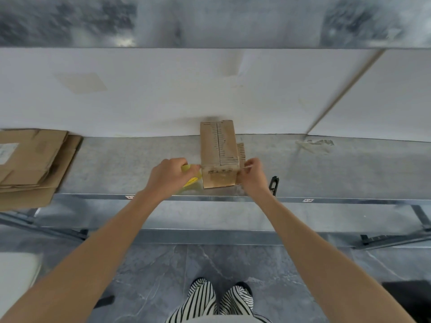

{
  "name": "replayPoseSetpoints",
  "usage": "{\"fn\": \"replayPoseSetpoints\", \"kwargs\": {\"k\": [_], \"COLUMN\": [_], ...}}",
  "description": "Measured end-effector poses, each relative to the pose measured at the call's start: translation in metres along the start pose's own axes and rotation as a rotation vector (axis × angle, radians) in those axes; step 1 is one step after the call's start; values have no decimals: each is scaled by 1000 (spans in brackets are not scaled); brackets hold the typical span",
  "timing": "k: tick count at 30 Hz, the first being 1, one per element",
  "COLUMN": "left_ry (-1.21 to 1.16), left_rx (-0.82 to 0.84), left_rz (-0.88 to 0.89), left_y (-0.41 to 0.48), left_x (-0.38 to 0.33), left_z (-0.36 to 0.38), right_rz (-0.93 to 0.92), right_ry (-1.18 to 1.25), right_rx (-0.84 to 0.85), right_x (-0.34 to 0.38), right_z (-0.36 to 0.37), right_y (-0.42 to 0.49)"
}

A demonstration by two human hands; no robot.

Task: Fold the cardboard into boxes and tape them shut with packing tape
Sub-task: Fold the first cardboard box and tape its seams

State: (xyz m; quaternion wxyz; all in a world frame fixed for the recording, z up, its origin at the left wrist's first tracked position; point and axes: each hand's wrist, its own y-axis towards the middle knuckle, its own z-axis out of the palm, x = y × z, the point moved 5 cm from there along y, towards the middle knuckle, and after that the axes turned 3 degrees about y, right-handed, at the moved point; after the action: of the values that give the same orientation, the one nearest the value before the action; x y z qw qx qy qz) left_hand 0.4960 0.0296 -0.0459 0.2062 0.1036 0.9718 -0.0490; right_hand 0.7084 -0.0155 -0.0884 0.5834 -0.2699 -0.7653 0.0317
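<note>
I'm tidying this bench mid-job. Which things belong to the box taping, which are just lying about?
In use: box, yellow tape roll in left hand, tape end pinched by right hand, flat cardboard stack.
Lying about: black tool on the table, untouched.

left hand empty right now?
No, the left hand grips a yellow tape roll right beside the cardboard box on the table.

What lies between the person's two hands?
The cardboard box and the yellow tape roll that the left hand grips; the right hand pinches tape at the box's other side, in the head view.
</note>
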Motion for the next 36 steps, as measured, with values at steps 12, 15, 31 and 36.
{"fn": "replayPoseSetpoints", "kwargs": {"k": [12,15,31,36], "left_ry": [-10,-25,-589,-612], "left_rx": [5,18,247,284], "left_rz": [-45,-57,-225,-175], "left_y": [-19,-30,-48,-54], "left_x": [-9,-9,-30,-37], "left_z": [0,-4,11,13], "right_rz": [-364,-356,-552,-582], "right_ry": [-75,-88,-873,-856], "right_rx": [73,178,302,400], "right_x": [46,47,102,105], "right_z": [16,22,54,42], "right_y": [-19,-14,-10,-5]}}
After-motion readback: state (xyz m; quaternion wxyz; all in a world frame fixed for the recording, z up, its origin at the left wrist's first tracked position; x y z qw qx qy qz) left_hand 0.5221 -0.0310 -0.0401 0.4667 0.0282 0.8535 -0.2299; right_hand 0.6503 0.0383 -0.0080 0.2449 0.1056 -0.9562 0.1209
